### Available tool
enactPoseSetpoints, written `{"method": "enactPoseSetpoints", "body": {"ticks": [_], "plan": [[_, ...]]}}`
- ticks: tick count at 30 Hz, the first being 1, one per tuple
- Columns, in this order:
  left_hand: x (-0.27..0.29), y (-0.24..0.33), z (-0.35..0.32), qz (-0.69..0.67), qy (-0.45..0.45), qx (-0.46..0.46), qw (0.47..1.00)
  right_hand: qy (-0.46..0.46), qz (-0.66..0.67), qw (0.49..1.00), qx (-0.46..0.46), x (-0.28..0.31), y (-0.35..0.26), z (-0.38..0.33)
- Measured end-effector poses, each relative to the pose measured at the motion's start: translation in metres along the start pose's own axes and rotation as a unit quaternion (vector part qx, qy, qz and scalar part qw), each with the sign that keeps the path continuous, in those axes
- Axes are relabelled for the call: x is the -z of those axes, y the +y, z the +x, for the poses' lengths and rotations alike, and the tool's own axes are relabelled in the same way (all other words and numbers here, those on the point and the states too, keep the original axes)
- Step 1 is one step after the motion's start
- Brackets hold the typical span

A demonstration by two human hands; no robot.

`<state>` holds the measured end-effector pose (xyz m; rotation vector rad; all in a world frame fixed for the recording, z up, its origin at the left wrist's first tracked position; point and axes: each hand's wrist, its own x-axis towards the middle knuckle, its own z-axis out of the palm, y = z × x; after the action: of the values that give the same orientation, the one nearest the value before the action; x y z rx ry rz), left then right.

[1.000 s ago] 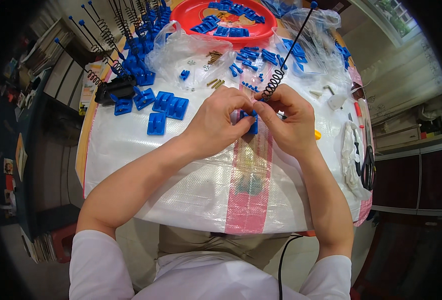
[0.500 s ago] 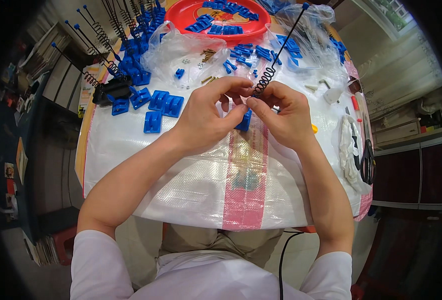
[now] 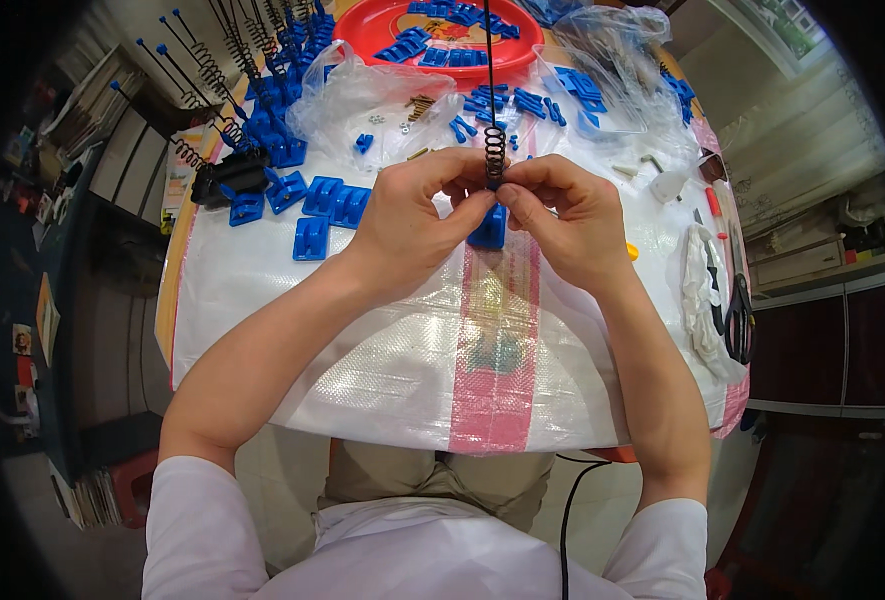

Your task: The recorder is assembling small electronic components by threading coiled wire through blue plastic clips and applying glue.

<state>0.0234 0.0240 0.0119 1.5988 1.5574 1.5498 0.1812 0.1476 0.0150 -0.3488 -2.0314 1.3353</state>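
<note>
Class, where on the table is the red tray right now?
In the head view, the red tray sits at the far edge of the table, just left of centre, beyond the clear plastic bags, holding blue plastic parts.

A pale curtain [image 3: 812,150] hangs right, above a dark cabinet [image 3: 822,340]; pale tiled floor [image 3: 282,470] below.

Glossy blue plastic block [image 3: 489,228], woven sheet [image 3: 382,340]
</note>
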Motion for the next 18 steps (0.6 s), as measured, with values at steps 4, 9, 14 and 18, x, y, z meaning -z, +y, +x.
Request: {"method": "enactPoseSetpoints", "body": {"ticks": [4,9,14,18], "plan": [[-0.004,0.003,0.001,-0.022,0.035,-0.018,0.999,0.004,-0.028,1.0,0.002,0.001,0.002,0.0],[-0.001,0.002,0.004,-0.078,0.008,0.025,0.997,-0.031,-0.115,0.993,-0.005,0.004,0.001,0.001],[0.004,-0.002,0.009,-0.11,-0.007,0.066,0.992,-0.047,-0.091,0.992,-0.08,0.0,-0.001,0.0],[0.007,-0.004,0.014,-0.101,-0.02,0.082,0.991,-0.042,-0.113,0.991,-0.066,0.0,-0.002,-0.001]]}}
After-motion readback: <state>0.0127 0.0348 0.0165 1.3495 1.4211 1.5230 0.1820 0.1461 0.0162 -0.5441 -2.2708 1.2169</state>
